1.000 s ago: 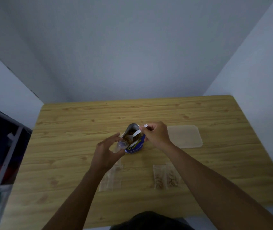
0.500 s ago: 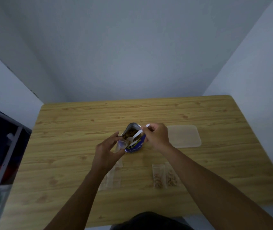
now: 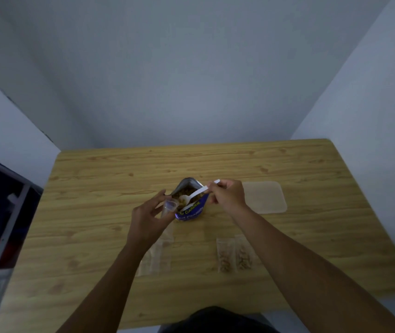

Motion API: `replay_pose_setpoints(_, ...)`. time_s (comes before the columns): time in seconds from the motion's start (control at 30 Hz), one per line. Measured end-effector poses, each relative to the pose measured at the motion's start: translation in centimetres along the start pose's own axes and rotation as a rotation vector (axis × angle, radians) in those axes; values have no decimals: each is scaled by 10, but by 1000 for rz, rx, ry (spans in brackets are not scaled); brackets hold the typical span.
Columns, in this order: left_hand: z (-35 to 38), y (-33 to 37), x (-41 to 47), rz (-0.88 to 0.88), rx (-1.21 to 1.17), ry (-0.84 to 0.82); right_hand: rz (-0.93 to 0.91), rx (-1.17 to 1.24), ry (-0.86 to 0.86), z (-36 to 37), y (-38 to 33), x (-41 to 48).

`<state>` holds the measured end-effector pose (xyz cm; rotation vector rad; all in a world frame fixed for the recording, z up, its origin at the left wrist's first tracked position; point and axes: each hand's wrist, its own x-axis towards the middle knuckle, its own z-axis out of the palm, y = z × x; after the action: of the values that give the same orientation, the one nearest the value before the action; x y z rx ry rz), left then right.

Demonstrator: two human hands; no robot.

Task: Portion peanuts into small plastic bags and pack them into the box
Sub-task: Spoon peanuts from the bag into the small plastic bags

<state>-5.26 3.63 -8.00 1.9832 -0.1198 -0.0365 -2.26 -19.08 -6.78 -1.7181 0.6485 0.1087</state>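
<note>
Wooden desk (image 3: pixel 90 212) is carrying everything. Translucent box (image 3: pixel 267 198) is lying flat just right of the right grip, apart from it; lid or box body, cannot tell. Blue peanut pouch (image 3: pixel 191 211) is standing open between the 2 grips, with its mouth tilting toward the camera and peanuts (image 3: pixel 182 194) showing inside. Left hand (image 3: pixel 147 218) is sitting just left of the pouch, thumb and fingers curling round a small clear bag (image 3: pixel 170 205) and holding its mouth open beside the pouch rim. Right hand (image 3: pixel 227 197) is sitting just right of the pouch, its grip pinching the handle of a white plastic spoon (image 3: pixel 195 194), fingers closing tight on it. The spoon bowl is resting inside the pouch mouth on the peanuts. Empty clear bags (image 3: pixel 154 257) are lying flat near the camera side of the left grip, partly under that forearm. 2 filled peanut bags (image 3: pixel 226 257) are lying side by side, near side of the right grip, touching or almost touching each other.
</note>
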Motion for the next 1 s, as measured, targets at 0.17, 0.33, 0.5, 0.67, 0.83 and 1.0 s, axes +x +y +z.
replay_pose_setpoints(0.17,-2,7,1,39,13,38,93,132,27,-14,-1,0)
replay_pose_setpoints(0.33,1,10,6,86,134,92,164,224,52,-29,1,5)
replay_pose_setpoints(0.5,6,14,15,86,228,79,149,273,30,-43,-14,9)
replay_pose_setpoints(0.67,11,26,23,66,258,23,26,202,-26,-49,-40,3)
replay_pose_setpoints(0.83,22,42,27,62,206,11,-222,-4,-88,-40,-62,-10)
replay_pose_setpoints(1.0,30,53,29,18,129,9,-552,-285,-221,-35,-81,-26)
